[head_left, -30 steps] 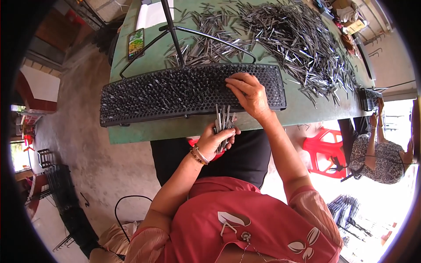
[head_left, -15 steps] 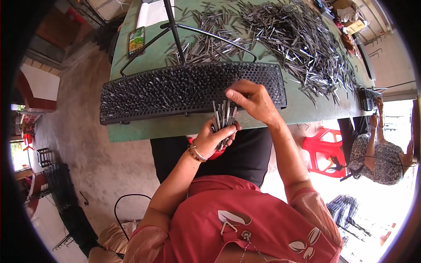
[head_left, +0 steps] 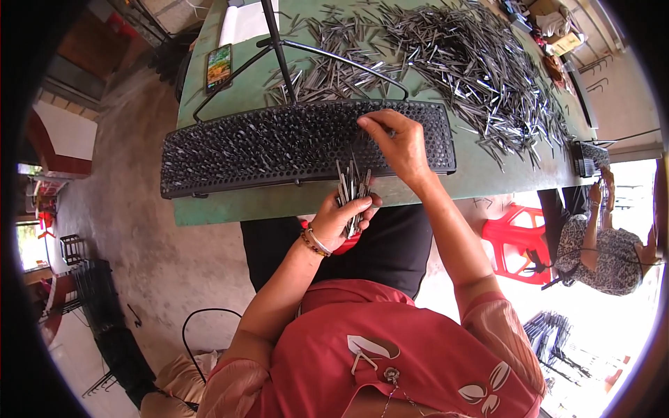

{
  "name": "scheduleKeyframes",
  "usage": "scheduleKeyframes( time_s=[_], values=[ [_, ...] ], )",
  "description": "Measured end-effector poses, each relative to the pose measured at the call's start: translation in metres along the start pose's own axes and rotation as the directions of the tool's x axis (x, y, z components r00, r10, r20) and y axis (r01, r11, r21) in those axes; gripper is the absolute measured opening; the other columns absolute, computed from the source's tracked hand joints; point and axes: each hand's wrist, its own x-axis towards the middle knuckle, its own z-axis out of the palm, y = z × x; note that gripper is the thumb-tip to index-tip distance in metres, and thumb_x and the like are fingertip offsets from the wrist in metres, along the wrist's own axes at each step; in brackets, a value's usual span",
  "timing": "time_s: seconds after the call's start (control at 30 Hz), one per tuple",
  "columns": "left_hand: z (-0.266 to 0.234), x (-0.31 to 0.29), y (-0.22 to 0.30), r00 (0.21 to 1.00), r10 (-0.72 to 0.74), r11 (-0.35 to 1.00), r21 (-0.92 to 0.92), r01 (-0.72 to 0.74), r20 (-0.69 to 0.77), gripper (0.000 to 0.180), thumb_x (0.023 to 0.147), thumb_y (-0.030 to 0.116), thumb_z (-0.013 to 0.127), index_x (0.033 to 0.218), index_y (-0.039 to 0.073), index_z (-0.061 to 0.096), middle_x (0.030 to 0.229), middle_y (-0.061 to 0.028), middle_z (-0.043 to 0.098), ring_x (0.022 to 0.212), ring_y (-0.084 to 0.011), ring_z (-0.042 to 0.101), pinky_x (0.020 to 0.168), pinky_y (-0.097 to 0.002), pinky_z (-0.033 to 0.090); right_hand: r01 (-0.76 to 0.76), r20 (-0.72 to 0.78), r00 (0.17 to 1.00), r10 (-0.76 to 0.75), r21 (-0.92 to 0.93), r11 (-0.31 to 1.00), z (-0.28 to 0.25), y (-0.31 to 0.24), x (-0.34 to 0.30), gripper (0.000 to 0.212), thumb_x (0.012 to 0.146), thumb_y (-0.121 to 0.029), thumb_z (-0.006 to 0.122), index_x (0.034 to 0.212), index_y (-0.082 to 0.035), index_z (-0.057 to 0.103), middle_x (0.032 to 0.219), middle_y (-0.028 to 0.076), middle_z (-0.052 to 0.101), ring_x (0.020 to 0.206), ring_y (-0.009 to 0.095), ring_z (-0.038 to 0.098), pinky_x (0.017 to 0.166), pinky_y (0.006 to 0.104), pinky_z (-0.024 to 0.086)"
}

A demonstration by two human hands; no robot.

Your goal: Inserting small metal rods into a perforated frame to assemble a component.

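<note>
My left hand (head_left: 336, 221) is closed round a bundle of thin metal strips (head_left: 353, 187), their tops pointing up toward the table. Just past it, a long black perforated rack (head_left: 433, 143) lies along the near table edge. Strips stand upright in many of its holes, from the left end to past the middle; the holes at the right end show bare. Over the rack, right of its middle, my right hand (head_left: 403, 143) hovers with thumb and forefinger pinched together. Whatever is between those fingertips is too small to make out.
Loose strips (head_left: 481, 76) lie heaped on the green table (head_left: 230, 209). A black rod frame (head_left: 277, 59) rises behind the rack, near a phone (head_left: 218, 67). To the right are a red stool (head_left: 519, 240) and another person (head_left: 599, 251) working at a similar rack (head_left: 589, 159).
My right hand has moved from beside the bundle's tops to slightly farther over the rack, its fingertips now pinched. My left hand keeps the bundle in nearly the same place.
</note>
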Motion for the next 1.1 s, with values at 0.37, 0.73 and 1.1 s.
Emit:
scheduleKeyframes(
  time_s=[0.37,0.73,1.1],
  values=[
    [-0.002,-0.005,-0.002,0.997,-0.003,1.000,0.012,0.004,-0.074,0.034,0.085,0.008,0.060,0.117,0.003,0.050,0.091,-0.0104,0.064,0.069,-0.0096,0.057,0.052,-0.0219,0.048,0.332,-0.004,0.939,-0.344,-0.255,0.908,0.004,0.004,0.004,0.011,0.079,-0.007,0.065,0.088,-0.002,0.067,0.084,0.010,0.065,0.077,0.027,0.062,0.070,0.0332,0.049],
    [-0.008,-0.013,0.004,0.999,-0.031,0.998,0.056,0.033,-0.041,0.033,0.086,0.008,0.061,0.117,0.002,0.051,0.092,-0.0096,0.065,0.074,-0.0115,0.059,0.060,-0.0235,0.049,0.457,0.130,0.887,-0.443,-0.383,0.803,0.013,0.009,-0.006,0.014,0.077,-0.009,0.067,0.090,-0.005,0.068,0.092,0.008,0.059,0.083,0.026,0.059,0.073,0.0350,0.046],
    [-0.023,-0.036,0.014,0.992,-0.074,0.990,0.109,0.084,-0.098,0.031,0.086,0.006,0.060,0.116,0.000,0.054,0.090,-0.0103,0.066,0.075,-0.0144,0.064,0.064,-0.0274,0.053,0.637,0.561,0.713,-0.422,-0.265,0.724,-0.007,0.001,-0.033,0.039,0.068,-0.006,0.062,0.107,-0.005,0.062,0.111,0.009,0.055,0.092,0.024,0.056,0.081,0.0362,0.044]
  ],
)
